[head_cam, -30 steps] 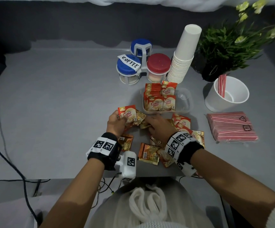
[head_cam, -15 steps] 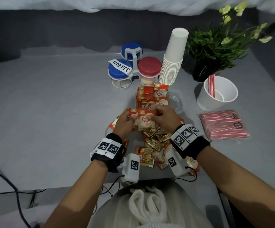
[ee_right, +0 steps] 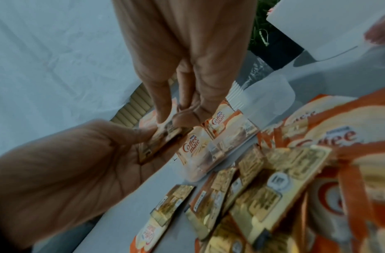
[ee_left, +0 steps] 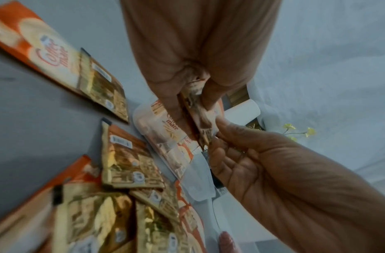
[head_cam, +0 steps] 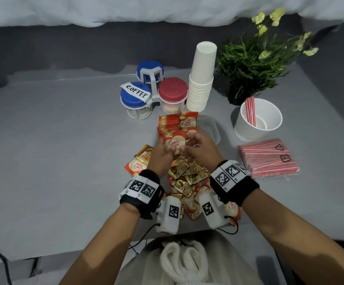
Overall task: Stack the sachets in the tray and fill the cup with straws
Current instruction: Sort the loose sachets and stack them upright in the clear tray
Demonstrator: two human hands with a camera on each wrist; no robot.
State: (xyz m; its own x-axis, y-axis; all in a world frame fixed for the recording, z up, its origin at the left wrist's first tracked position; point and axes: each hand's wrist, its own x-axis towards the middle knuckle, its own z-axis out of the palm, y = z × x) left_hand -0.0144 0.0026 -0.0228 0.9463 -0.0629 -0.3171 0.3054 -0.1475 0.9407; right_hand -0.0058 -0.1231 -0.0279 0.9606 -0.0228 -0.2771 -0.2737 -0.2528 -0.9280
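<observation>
Both hands hold a small stack of Coffee mate sachets [head_cam: 174, 143] upright, just in front of the clear tray [head_cam: 213, 130]. My left hand [head_cam: 167, 150] grips the stack from the left and my right hand [head_cam: 190, 145] pinches its right edge. In the left wrist view my left hand [ee_left: 191, 102] pinches the stack [ee_left: 198, 119] edge-on. In the right wrist view my right hand [ee_right: 176, 118] pinches it from above. Sachets [head_cam: 178, 122] stand stacked in the tray's left part. Loose sachets [head_cam: 187, 175] lie under my wrists. The white cup [head_cam: 269, 112] holds a few red-striped straws [head_cam: 250, 111].
A wrapped pack of straws [head_cam: 267, 159] lies right of my hands. Behind the tray stand three lidded jars [head_cam: 173, 93] in a rack, a tall stack of paper cups [head_cam: 202, 79] and a potted plant [head_cam: 253, 62]. One sachet [head_cam: 138, 164] lies to the left.
My right hand left the loose pile and joined the left on the stack. Both hands rose and moved forward to the tray's front edge.
</observation>
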